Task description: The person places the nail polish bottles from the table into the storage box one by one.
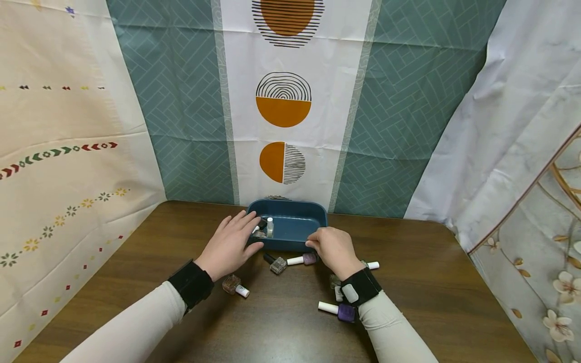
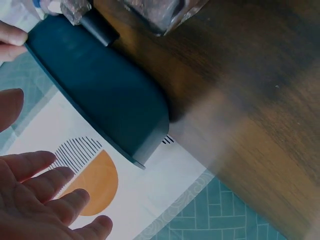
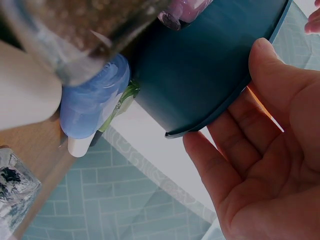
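A dark blue plastic bin (image 1: 290,245) stands at the back of the table, with several nail polish bottles (image 1: 270,228) in its left end. My right hand (image 1: 337,248) pinches the bin's front rim toward the right; the right wrist view shows the thumb on the outer wall (image 3: 195,60) and fingers inside. Over the bin's left end is my left hand (image 1: 232,242), fingers extended and holding nothing. Just in front of the bin lie a glitter nail polish with a black cap (image 1: 278,265) and a mauve nail polish (image 1: 309,258) with a white cap.
A brown glitter bottle (image 1: 231,284) lies below my left hand. Near my right wrist lie a purple bottle (image 1: 346,313), a white-capped bottle (image 1: 338,293) and another white cap (image 1: 373,265), partly hidden by the arm. A patterned curtain (image 1: 286,126) hangs behind the table.
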Available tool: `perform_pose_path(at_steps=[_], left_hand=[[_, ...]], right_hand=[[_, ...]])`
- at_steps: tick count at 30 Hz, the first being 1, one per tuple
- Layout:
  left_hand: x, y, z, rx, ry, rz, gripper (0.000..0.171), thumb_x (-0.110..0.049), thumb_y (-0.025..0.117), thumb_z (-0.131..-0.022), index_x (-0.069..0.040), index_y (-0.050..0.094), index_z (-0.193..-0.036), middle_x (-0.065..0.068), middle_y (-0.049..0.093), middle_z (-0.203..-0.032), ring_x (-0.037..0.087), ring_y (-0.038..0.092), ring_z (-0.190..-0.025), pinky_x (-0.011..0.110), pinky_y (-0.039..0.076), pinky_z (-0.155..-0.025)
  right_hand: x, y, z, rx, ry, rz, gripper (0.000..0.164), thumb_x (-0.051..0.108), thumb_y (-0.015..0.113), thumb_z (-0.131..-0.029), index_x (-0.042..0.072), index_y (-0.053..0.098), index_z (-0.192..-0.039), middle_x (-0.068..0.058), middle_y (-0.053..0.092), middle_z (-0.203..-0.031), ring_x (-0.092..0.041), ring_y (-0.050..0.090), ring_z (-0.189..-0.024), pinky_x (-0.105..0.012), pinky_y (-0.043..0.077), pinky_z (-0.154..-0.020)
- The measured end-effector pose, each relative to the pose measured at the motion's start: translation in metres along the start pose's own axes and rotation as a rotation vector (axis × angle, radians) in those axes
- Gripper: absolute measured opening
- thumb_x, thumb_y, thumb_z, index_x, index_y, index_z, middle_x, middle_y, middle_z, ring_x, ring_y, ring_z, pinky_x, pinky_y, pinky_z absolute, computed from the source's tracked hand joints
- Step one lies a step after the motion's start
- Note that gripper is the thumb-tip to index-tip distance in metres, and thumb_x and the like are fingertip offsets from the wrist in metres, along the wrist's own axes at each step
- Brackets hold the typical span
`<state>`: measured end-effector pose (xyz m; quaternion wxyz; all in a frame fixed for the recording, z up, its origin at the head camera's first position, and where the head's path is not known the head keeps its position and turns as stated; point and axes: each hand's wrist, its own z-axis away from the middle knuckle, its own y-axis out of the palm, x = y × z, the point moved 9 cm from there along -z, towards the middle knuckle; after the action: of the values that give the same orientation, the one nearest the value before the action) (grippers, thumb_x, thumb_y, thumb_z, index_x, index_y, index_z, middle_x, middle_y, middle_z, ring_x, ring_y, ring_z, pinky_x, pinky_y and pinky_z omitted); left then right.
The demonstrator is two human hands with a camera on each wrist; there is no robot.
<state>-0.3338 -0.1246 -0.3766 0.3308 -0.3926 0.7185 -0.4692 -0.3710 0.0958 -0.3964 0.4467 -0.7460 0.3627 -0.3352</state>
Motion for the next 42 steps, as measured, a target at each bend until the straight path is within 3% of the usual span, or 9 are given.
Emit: perform_pose_path(at_steps=[12,23,42], left_hand=[[-0.009,0.000,0.020,0.006,0.024,-0.025,0.072,-0.038,0.079,-0.105,0.001,0.054,-0.160,0.020,0.049,-0.167,0.044,0.041,-0.157,0.066,0.029,-0.127],[-0.011,0.000,0.039,0.012,0.040,0.013,0.071,-0.036,0.080,-0.104,-0.001,0.055,-0.160,0.019,0.052,-0.166,0.045,0.044,-0.156,0.067,0.031,-0.126],[-0.014,0.009,0.069,0.095,0.025,0.009,0.068,-0.039,0.082,-0.102,-0.004,0.061,-0.156,0.017,0.056,-0.163,0.041,0.047,-0.154,0.066,0.035,-0.125]], right_hand=[[0.000,0.000,0.000,0.001,0.014,-0.004,0.008,0.025,0.085,-0.098,0.020,0.089,-0.102,0.000,0.080,-0.094,-0.021,0.076,-0.089,-0.042,0.062,-0.076],[0.000,0.000,-0.001,0.002,0.009,-0.005,0.007,0.025,0.084,-0.098,0.021,0.089,-0.102,0.000,0.079,-0.094,-0.021,0.075,-0.088,-0.042,0.062,-0.075],[-0.001,0.000,0.000,0.002,0.000,0.005,0.008,0.024,0.084,-0.098,0.019,0.089,-0.102,0.001,0.079,-0.094,-0.020,0.076,-0.088,-0.041,0.062,-0.075]])
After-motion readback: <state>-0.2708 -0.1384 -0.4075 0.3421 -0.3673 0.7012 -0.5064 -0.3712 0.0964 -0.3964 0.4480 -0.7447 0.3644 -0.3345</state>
